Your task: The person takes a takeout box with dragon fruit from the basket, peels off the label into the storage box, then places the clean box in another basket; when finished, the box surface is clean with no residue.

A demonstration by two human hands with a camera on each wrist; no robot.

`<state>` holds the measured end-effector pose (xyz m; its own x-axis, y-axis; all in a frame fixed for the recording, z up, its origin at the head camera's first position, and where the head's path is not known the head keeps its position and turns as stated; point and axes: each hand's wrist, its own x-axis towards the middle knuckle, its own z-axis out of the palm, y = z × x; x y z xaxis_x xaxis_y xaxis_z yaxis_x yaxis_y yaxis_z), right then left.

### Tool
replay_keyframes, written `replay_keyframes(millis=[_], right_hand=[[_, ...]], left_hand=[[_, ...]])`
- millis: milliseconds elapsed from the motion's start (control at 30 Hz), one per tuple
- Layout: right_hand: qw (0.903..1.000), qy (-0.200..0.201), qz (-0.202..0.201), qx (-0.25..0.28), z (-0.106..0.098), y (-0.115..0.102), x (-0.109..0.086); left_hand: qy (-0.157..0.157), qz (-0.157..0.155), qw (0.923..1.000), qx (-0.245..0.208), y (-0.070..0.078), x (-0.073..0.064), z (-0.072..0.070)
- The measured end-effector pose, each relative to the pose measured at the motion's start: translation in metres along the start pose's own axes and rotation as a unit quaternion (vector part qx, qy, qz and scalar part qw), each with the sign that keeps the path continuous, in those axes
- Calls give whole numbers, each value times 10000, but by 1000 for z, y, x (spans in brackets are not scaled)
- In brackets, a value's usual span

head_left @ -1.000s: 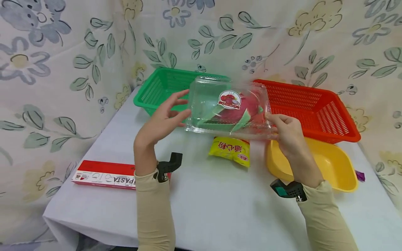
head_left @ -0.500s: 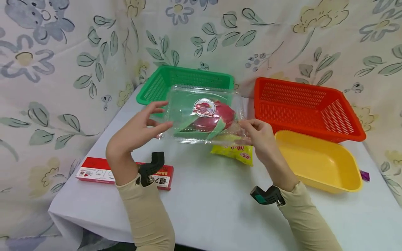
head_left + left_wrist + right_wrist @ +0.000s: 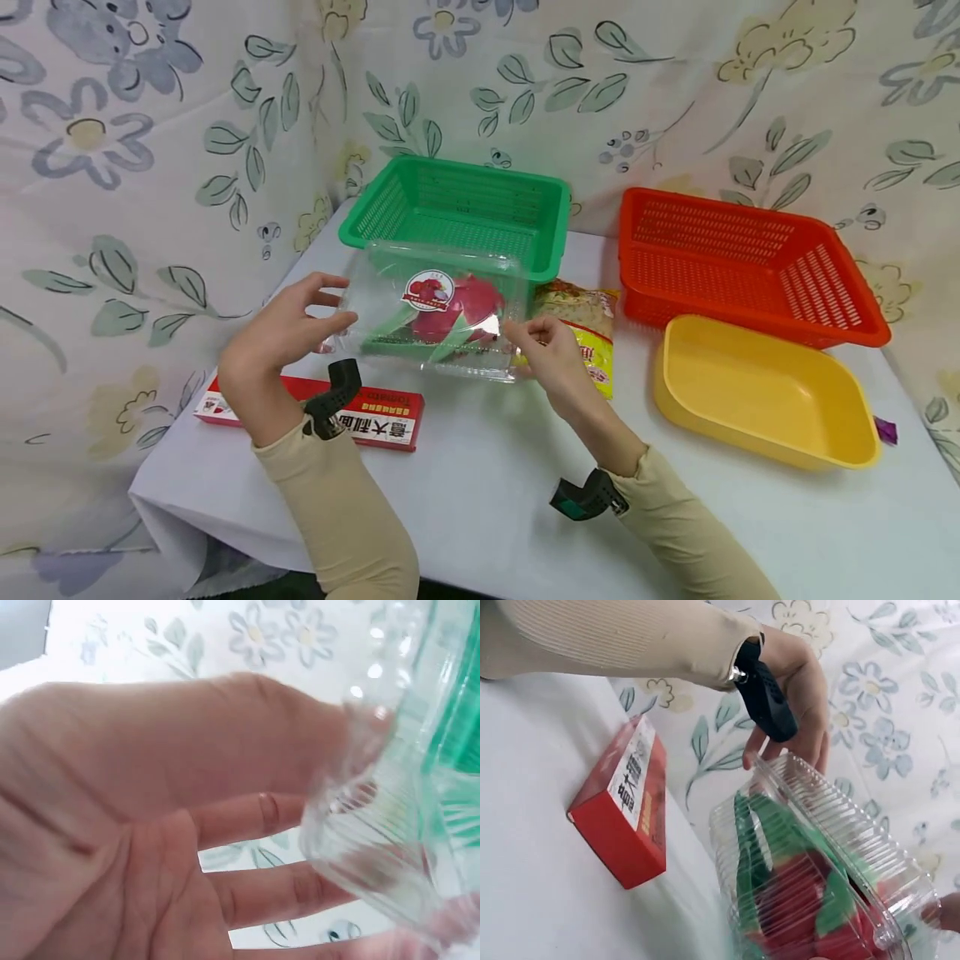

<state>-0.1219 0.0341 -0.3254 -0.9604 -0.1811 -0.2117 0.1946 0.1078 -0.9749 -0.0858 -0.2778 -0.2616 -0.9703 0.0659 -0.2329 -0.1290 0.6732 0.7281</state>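
A clear plastic clamshell box (image 3: 386, 287) with a round printed label is held above the table, just in front of the green basket. Inside it lies a red dragon fruit (image 3: 480, 304) with green leafy tips. My left hand (image 3: 273, 329) holds the box's left end between thumb and fingers; in the left wrist view, fingertips of the left hand (image 3: 165, 817) show through the plastic. At the opposite end, my right hand (image 3: 558, 362) pinches the edge. The right wrist view shows the box (image 3: 817, 877) from its side, most of the right hand being out of frame.
Behind the box stands a green basket (image 3: 551, 250). To the right are a red basket (image 3: 750, 287) and a yellow tub (image 3: 765, 392). A yellow food packet (image 3: 596, 354) lies partly behind the right hand. The red pasta box (image 3: 382, 417) lies under the left wrist.
Both hands have carried the clamshell box left and lower, from between the two baskets to in front of the green one. More of the yellow packet shows now.
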Motion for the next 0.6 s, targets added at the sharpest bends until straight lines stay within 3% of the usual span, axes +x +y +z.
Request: replay_keyframes(millis=[133,300,600], right_hand=[[9997,46,217,-68,7,9,2],[9992,75,37,-388,11,17,3],[9971,-178,168,-714,11,26,-1]], left_hand=[[-200,-242,9995,-65,-11,10,2],[-321,-296,9989,-145,-20,24,2],[-665,-509,9957,-406,-30,32,4]])
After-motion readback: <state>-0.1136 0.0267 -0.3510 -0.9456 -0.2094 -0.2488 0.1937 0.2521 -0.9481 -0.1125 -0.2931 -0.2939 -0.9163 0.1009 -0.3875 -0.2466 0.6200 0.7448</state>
